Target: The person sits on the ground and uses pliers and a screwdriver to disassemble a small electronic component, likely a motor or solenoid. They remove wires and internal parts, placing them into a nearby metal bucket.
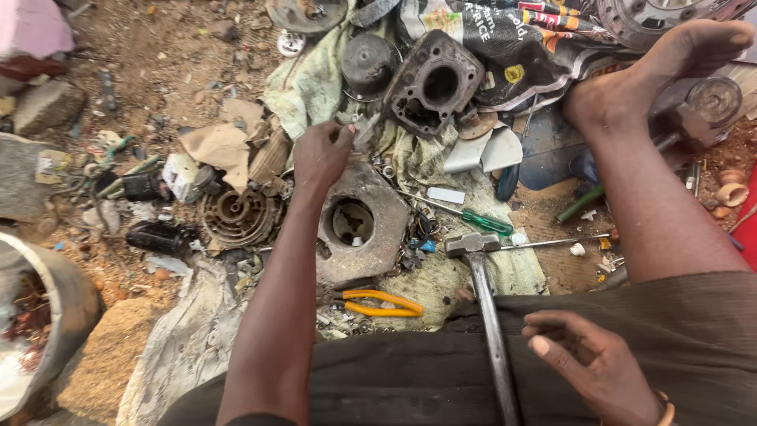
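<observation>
On the dirt ground, over a stained cloth (315, 87), sits a square metal engine block (378, 213) with a round bore, a darker engine cylinder (434, 83) beyond it. A hammer (481, 268) leans across the lap, and yellow-handled pliers (382, 302) and a green screwdriver (473, 217) lie near. The left hand (322, 154) is pinched shut on a small metal part (364, 130) just above the block; this looks like sorting or fitting a piece, calling for a careful placing. The right hand (587, 359) rests loose, fingers apart, holding nothing
</observation>
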Available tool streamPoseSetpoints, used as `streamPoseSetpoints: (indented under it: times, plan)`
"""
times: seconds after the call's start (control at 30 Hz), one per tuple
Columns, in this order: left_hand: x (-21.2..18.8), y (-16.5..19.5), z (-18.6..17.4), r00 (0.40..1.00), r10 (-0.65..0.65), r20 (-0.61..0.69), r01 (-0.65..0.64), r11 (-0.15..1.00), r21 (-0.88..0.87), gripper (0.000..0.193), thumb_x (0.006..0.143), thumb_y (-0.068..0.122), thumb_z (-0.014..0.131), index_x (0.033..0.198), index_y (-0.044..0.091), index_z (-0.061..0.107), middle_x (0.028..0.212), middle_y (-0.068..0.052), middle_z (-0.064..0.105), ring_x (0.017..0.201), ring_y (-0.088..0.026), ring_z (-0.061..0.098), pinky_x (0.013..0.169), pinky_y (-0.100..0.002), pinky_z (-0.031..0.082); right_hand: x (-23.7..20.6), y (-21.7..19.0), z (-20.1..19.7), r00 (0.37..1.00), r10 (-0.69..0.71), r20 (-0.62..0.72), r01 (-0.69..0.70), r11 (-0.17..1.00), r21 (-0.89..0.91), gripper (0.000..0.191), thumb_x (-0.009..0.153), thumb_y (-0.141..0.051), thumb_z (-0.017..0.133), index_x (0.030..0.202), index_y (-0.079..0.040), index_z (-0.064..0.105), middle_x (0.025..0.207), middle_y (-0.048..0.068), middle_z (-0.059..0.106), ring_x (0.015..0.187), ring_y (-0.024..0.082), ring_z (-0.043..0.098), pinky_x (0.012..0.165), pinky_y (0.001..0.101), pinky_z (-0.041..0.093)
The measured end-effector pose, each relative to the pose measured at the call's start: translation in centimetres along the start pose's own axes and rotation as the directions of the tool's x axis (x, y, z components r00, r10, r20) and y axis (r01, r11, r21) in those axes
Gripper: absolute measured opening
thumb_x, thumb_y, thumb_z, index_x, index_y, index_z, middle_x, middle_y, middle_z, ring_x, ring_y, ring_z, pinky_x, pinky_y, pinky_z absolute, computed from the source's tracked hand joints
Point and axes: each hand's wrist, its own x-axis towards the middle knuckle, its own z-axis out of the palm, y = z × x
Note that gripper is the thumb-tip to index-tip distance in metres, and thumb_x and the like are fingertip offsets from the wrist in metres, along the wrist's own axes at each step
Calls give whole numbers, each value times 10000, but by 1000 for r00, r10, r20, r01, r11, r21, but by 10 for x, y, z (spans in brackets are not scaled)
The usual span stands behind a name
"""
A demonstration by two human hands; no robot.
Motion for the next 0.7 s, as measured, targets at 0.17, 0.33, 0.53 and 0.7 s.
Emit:
streamPoseSetpoints:
  times: [0.17,0.33,0.53,0.7]
  plan:
    - [-89,-9,-23,997,55,61,-9,812,-584,326,972,400,621,952,108,767,778,-25,727,627,-104,660,581,-316,581,0,-24,12,993,-92,-79,86,994,-71,311,868,-124,720,1135,33,756,977,131,817,910,178,744,798,318,586]
    - [-204,-12,-27,956,185,230,-12,803,-596,390,981,397,676,883,38,791,723,-58,693,629,-115,599,569,-312,511,-17,-80,45,945,-305,-118,288,947,-145,274,994,-173,634,1143,38,723,923,103,776,817,160,708,735,293,577]
    - [-266,-23,-10,935,154,320,71,801,-595,413,956,445,642,968,70,816,712,-46,677,608,-137,529,528,-334,428,-5,-79,90,956,-193,221,232,958,-167,352,971,-303,619,1086,-4,763,828,64,775,712,124,702,628,283,588]
    - [-275,-30,-6,888,459,22,-390,777,-495,429,1019,400,609,1205,14,637,1044,-110,606,848,-220,663,710,-419,571,-3,-65,105,988,-89,129,70,987,146,339,998,-288,656,1102,30,713,798,82,696,672,145,649,576,297,551]
